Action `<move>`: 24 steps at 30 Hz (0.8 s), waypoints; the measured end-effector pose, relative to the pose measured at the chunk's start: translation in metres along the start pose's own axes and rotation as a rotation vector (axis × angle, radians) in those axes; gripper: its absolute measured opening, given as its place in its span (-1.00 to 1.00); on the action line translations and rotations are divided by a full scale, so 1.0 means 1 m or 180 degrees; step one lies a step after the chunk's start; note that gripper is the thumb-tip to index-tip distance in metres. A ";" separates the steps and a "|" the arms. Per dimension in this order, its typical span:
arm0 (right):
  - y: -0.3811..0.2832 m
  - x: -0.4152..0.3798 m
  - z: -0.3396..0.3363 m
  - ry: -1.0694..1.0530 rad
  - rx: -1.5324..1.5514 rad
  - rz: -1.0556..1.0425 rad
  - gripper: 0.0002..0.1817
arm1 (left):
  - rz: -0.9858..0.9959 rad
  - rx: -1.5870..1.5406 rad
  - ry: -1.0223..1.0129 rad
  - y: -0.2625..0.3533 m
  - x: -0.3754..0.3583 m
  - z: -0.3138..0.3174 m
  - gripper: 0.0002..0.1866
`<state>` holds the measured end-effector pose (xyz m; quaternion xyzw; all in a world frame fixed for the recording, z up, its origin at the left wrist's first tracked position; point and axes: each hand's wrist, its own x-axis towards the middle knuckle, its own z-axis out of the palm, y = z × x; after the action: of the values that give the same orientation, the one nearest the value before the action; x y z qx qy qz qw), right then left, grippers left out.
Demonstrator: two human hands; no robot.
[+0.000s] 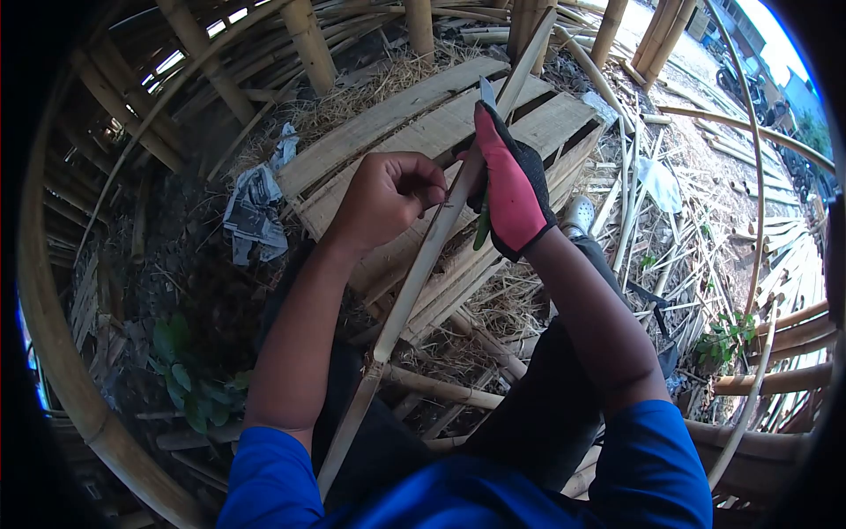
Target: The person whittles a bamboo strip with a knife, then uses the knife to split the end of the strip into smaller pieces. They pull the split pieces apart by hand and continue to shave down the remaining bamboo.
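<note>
A long pale bamboo strip [414, 282] runs from my lap up and away to the top of the view. My bare left hand [388, 194] is closed around the strip at mid-length. My right hand [511, 181], in a red and black glove, grips a knife with a green handle [482, 231]; its blade [487, 91] points up along the strip's edge. Both hands sit close together on the strip, above my knees in dark trousers.
Flat wooden planks [423, 123] lie ahead under the strip. Thick bamboo poles [62, 353] curve round the left and bottom. Thin bamboo slivers [652, 203] and shavings litter the ground at right. A crumpled newspaper [254, 212] lies left, green leaves [185, 375] below it.
</note>
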<state>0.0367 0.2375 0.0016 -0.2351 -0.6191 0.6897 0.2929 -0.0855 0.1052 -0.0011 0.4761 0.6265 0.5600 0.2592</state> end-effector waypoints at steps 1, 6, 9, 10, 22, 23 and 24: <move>0.000 0.000 -0.001 -0.0003 -0.0001 0.0001 -0.25 | -0.0013 0.0021 -0.0036 -0.001 0.000 0.000 -0.83; -0.001 -0.002 0.000 0.0017 -0.0101 0.0061 -0.21 | 0.0000 -0.0065 0.0040 0.003 -0.001 -0.001 -0.82; -0.007 -0.005 0.001 0.0027 -0.0135 0.0222 -0.21 | 0.0045 0.0029 -0.0016 0.003 -0.001 -0.001 -0.82; -0.007 -0.005 0.001 0.0027 -0.0134 0.0224 -0.21 | 0.0056 0.0058 -0.0036 0.004 -0.001 -0.001 -0.81; -0.006 -0.010 0.001 -0.0009 -0.0144 0.0048 -0.29 | 0.0411 0.0202 -0.0221 0.004 -0.004 0.002 -0.76; -0.007 -0.011 0.001 -0.0044 -0.0165 0.0106 -0.28 | 0.0409 0.0200 -0.0225 0.003 -0.005 0.003 -0.76; -0.009 -0.011 0.000 -0.0079 -0.0189 0.0157 -0.27 | 0.0513 0.0253 -0.0150 0.002 -0.005 0.004 -0.76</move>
<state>0.0455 0.2306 0.0098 -0.2503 -0.6369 0.6809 0.2611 -0.0795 0.1022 -0.0016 0.5479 0.6016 0.5424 0.2089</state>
